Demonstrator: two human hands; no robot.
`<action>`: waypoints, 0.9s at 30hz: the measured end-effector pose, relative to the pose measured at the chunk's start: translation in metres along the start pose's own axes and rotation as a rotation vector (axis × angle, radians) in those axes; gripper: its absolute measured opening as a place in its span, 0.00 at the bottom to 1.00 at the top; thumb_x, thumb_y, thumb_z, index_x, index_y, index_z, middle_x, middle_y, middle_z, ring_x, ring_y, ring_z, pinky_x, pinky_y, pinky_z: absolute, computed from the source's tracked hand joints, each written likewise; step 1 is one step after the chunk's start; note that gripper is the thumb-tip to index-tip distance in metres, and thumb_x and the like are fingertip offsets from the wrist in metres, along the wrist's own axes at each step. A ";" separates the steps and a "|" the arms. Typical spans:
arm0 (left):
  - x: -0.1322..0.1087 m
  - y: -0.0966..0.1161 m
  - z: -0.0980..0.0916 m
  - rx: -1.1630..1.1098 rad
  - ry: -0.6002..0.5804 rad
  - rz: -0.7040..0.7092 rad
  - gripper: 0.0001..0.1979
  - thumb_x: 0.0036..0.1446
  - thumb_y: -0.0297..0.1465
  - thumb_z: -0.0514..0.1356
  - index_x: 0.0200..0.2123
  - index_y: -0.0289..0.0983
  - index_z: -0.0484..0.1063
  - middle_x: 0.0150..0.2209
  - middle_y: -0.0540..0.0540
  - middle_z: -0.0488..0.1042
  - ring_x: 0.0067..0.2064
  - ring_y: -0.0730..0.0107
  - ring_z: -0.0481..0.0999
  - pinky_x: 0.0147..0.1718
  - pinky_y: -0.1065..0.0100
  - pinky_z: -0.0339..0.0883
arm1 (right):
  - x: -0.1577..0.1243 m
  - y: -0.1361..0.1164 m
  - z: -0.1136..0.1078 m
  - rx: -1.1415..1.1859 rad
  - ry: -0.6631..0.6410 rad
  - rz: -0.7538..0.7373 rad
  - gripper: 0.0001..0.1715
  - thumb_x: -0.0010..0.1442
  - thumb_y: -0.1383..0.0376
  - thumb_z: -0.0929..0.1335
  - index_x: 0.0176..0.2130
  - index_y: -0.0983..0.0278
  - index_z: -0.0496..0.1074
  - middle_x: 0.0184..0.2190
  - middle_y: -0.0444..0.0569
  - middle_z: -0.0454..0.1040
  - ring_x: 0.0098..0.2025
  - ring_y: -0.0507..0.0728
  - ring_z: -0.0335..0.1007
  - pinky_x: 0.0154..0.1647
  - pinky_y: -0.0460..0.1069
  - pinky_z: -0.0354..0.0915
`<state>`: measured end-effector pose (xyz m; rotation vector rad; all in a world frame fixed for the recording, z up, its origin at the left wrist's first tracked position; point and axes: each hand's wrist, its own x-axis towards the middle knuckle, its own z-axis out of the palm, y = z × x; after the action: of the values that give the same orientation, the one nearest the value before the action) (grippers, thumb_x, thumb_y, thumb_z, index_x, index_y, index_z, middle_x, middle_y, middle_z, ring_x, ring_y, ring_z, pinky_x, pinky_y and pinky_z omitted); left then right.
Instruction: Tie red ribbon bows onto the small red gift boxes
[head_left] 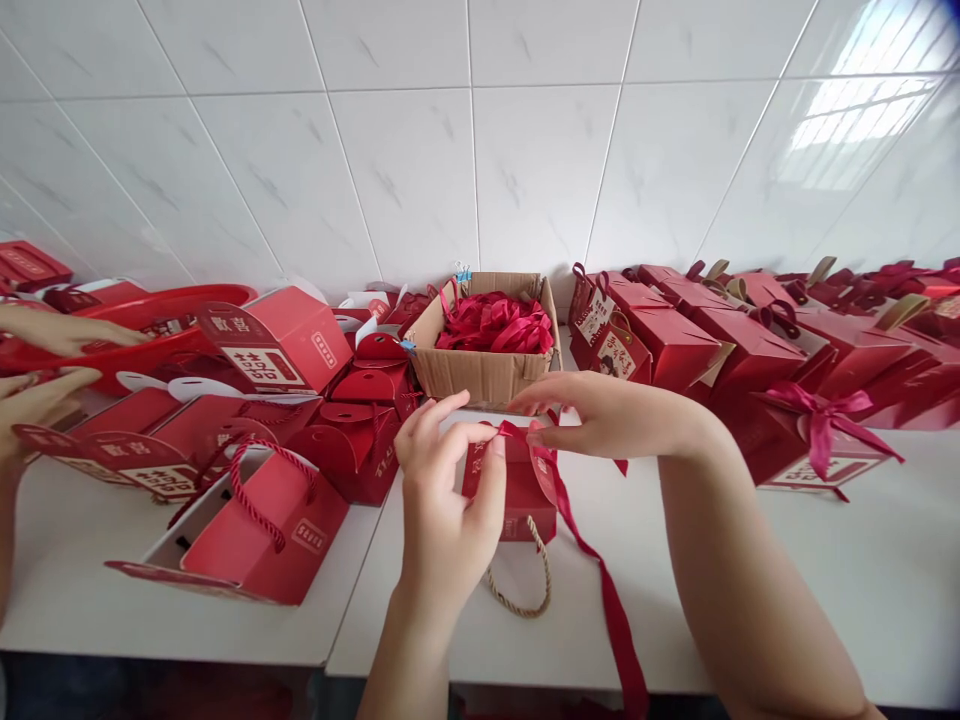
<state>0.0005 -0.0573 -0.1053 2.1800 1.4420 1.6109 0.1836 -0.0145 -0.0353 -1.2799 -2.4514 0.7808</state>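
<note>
Pinching with both hands: the right hand (600,415) fingers (536,436) are closing thumb-to-forefinger on the dark red ribbon (592,560) just above the small red box (517,495). The left hand (442,510) fingers (480,440) appear to be gripping the same ribbon's short end at the box's top edge, with the thumb pressing in (the remaining fingers are curling loosely, holding nothing). The ribbon's long tail is running across the table (825,600) and hanging over its front edge. The box is standing upright at the table's front centre, between the two hands, and its rope handle (525,590) is lying toward the viewer.

Judgement on the step in hand, working the ribbon at the box top:
- The left thumb should be pinning the short end so the loop is not slipping.
- The right hand should be drawing level rather than upward, since the light box is likely to tip.
- The satin should be lying flat, not twisting.
- The hanging tail is at risk of snagging.

Surroundings: a cardboard carton (487,375) of loose red ribbons is sitting just behind the box. Bowed boxes (817,420) are lining the right side and open boxes (255,530) are crowding the left. There, another person's hands (37,400) are working near a red tray (172,300).
</note>
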 end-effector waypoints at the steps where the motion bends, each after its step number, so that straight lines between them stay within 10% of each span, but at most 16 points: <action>1: 0.000 0.001 -0.003 -0.038 0.018 -0.006 0.02 0.57 0.28 0.58 0.33 0.39 0.70 0.49 0.45 0.71 0.56 0.60 0.66 0.57 0.54 0.59 | 0.003 0.001 0.001 0.023 -0.008 -0.038 0.17 0.59 0.60 0.66 0.47 0.60 0.72 0.48 0.50 0.72 0.48 0.58 0.68 0.45 0.50 0.64; 7: 0.000 0.002 -0.016 -0.161 0.030 -0.085 0.02 0.57 0.30 0.58 0.34 0.40 0.71 0.48 0.47 0.71 0.53 0.62 0.70 0.53 0.59 0.63 | 0.010 0.001 -0.001 0.246 -0.047 -0.207 0.12 0.60 0.59 0.65 0.36 0.65 0.73 0.32 0.46 0.71 0.33 0.52 0.67 0.35 0.47 0.64; 14: 0.001 -0.008 -0.018 -0.056 -0.323 -0.293 0.07 0.55 0.34 0.60 0.38 0.41 0.69 0.39 0.48 0.75 0.43 0.64 0.74 0.45 0.60 0.68 | -0.002 -0.014 -0.006 0.388 0.075 -0.135 0.15 0.64 0.58 0.62 0.31 0.65 0.68 0.26 0.44 0.69 0.29 0.51 0.66 0.31 0.46 0.61; 27: 0.003 -0.013 -0.022 -0.148 -0.149 -0.514 0.12 0.53 0.34 0.59 0.42 0.39 0.66 0.33 0.47 0.73 0.36 0.67 0.76 0.31 0.72 0.72 | 0.019 -0.006 0.015 0.112 0.088 0.029 0.14 0.57 0.62 0.65 0.23 0.64 0.68 0.21 0.46 0.68 0.28 0.54 0.66 0.29 0.47 0.60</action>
<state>-0.0247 -0.0578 -0.1002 1.6289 1.6049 1.2969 0.1620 -0.0067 -0.0446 -1.2830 -2.2916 0.8385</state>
